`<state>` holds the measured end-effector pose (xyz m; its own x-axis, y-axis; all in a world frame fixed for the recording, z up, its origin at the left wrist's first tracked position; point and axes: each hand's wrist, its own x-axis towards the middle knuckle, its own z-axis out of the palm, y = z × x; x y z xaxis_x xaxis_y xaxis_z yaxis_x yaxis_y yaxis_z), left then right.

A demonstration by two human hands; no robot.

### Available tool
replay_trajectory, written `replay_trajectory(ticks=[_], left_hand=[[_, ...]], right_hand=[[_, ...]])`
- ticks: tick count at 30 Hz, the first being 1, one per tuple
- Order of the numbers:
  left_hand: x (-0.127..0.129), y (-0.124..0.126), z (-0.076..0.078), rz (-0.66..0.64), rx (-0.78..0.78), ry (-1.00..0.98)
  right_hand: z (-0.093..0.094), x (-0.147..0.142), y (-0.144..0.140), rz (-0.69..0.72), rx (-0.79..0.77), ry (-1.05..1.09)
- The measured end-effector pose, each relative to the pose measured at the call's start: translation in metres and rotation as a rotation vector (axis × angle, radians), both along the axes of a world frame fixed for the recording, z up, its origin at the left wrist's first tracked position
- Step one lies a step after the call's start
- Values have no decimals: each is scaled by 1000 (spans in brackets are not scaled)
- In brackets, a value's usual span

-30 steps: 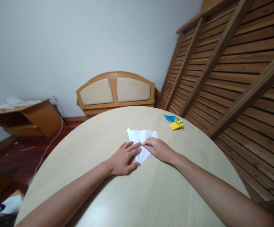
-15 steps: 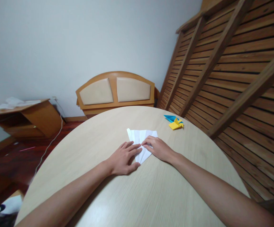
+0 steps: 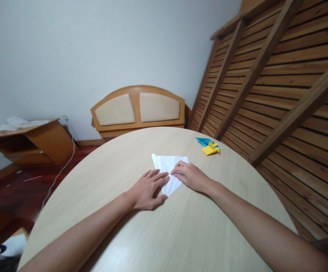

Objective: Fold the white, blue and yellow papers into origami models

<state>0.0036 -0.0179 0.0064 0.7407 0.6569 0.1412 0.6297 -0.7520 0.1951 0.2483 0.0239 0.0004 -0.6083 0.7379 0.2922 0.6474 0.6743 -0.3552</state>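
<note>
okay, white folded paper (image 3: 168,164) lies on the round table (image 3: 195,234) near the centre of the frame, wide pleated end up, narrow tip pointing down. left hand (image 3: 149,189) sits left of centre, fingers spread and laid flat over the paper's left side, thumb by the bottom tip; gripping nothing, just resting or pressing. right hand (image 3: 194,177) comes in from lower right, fingers curled over the paper's right side; can't tell if they pinch an edge or only touch it.

just changed: the right fingertips have eased off to the right, so a small gap now separates them from the left ones. left hand and sheet haven't visibly moved. my read: left is steadying the paper, which leaves the right freer to work the pleats.

upper right of the tabletop: yellow folded paper (image 3: 208,150) in front of blue folded paper (image 3: 203,141), both untouched. headboard (image 3: 137,108) behind, upper middle.
</note>
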Motion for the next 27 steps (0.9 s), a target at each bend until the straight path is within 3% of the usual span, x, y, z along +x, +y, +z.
replay_trajectory(ticks=[10, 27], left_hand=[[-5, 5, -2, -28, -49, 25], [-6, 5, -6, -17, -38, -6]], right_hand=[[6, -19, -25, -113, 82, -82], [-7, -24, -39, -102, -96, -135]])
